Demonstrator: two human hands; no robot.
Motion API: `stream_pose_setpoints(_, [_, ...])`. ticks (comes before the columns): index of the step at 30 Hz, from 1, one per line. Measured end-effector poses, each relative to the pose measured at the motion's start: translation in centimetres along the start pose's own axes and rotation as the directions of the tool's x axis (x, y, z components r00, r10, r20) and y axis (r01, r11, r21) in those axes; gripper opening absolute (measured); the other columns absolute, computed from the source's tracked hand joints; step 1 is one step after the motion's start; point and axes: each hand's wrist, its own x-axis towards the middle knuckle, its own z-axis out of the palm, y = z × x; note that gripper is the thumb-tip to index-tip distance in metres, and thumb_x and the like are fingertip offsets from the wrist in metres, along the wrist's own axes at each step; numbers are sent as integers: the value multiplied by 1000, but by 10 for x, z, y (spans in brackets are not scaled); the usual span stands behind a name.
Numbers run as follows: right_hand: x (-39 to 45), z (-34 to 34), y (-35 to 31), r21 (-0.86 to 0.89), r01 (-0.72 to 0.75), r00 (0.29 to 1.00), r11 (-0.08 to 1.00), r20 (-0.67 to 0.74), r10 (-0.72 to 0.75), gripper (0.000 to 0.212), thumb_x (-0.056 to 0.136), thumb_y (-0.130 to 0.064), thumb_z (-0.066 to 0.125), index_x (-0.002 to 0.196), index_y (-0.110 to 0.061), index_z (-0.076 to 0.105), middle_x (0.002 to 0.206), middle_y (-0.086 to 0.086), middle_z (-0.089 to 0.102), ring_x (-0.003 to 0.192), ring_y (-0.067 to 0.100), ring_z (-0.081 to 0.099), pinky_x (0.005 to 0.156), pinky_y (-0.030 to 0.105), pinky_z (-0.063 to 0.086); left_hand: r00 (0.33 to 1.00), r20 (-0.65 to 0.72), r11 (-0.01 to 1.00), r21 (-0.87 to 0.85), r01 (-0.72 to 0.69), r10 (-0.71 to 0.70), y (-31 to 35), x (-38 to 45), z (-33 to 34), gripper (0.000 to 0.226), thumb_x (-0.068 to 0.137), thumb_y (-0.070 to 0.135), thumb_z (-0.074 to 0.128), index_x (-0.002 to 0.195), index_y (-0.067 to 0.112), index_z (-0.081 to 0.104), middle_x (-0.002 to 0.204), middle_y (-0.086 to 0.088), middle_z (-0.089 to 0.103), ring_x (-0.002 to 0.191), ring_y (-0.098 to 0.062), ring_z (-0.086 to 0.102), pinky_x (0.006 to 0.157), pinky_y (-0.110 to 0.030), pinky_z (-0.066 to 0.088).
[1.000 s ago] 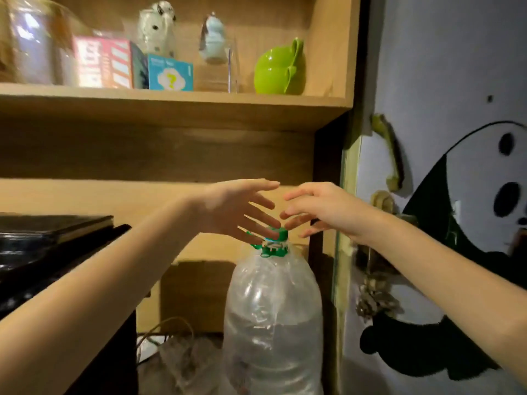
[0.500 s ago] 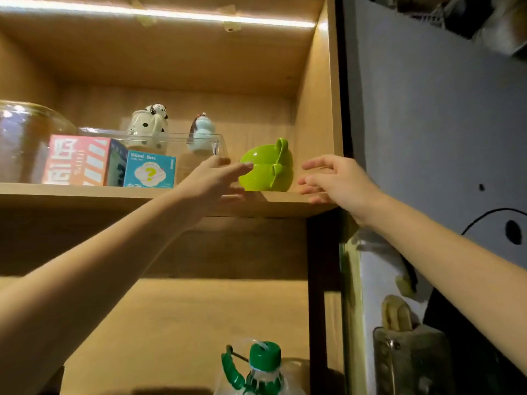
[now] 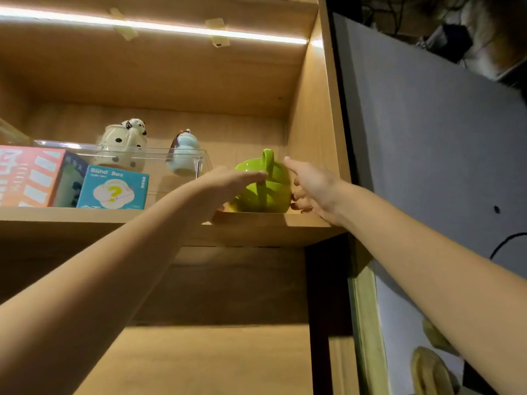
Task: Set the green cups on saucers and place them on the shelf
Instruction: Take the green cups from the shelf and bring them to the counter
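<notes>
Green cups (image 3: 263, 189): stacked, handles toward the camera, at the right end of the wooden shelf (image 3: 273, 228). Left hand (image 3: 228, 183): fingers flat against their left side. Right hand (image 3: 312, 186): fingers spread at their right side (firm grasp cannot be told). Teal box (image 3: 114, 188): further left.

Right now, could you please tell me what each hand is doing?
Left hand: open, fingers flat against the left side of the green cups, not gripping.
Right hand: open, fingers on the cups' right side, not gripping.
</notes>
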Motion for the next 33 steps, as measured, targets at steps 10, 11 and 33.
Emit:
stream_pose_setpoints(10, [-8, 4, -1, -65, -14, 999, 998, -52, 10, 53, 97, -40, 24, 142, -12, 23, 146, 12, 35, 131, 27, 34, 109, 40, 25, 999, 43, 1000, -30, -2, 3, 5, -9, -1, 72, 77, 54, 56, 128, 6, 41, 131, -15, 46, 111, -30, 47, 95, -39, 39])
stream_pose_setpoints(11, [-10, 3, -2, -34, -17, 998, 999, -59, 15, 53, 97, -40, 24, 142, -11, 25, 147, 12, 34, 132, 28, 33, 110, 41, 25, 999, 35, 999, -42, -5, 7, 4, -11, -3, 75, 76, 55, 56, 130, 5, 39, 134, -16, 44, 114, -31, 45, 97, -40, 38])
stream_pose_setpoints(33, [-119, -25, -31, 517, -86, 994, 851, -17, 110, 40, 93, -34, 42, 118, -3, 48, 121, 14, 56, 106, 28, 60, 88, 39, 50, 992, -111, 942, -323, -90, 57, 30, -116, -28, 74, 49, 40, 84, 102, -6, 61, 106, -23, 66, 95, -34, 66, 82, -48, 56])
